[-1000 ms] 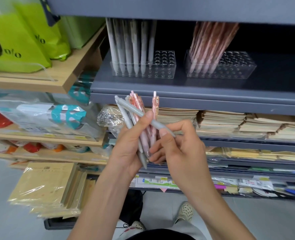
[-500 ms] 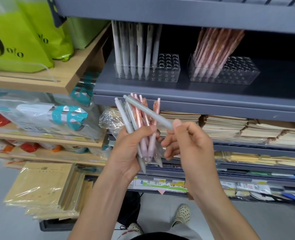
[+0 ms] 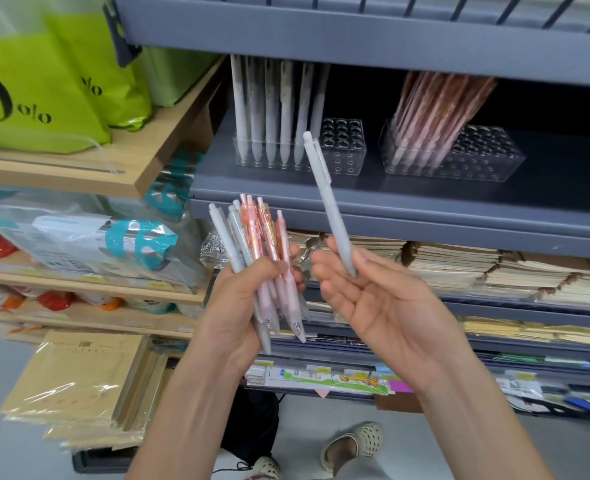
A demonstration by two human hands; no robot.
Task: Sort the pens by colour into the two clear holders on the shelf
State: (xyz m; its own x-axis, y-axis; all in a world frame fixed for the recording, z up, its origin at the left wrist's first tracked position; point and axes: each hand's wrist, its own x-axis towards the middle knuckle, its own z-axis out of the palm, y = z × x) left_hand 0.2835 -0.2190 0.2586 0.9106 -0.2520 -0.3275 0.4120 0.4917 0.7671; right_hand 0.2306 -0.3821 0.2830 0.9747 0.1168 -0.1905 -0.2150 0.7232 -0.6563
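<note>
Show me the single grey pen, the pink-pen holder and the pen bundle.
grey pen point(image 3: 331, 209): head view, mid-barrel.
pink-pen holder point(image 3: 487, 157): head view, empty right part.
pen bundle point(image 3: 266, 233): head view, pink barrel.

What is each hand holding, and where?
Right hand pinches one grey pen near its writing tip. Left hand grips a bundle of grey and pink pens round the middle.

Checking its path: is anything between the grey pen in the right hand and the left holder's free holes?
Nothing visible does. The right hand holds the grey pen in front of the left holder, whose right-end holes are empty.
</note>
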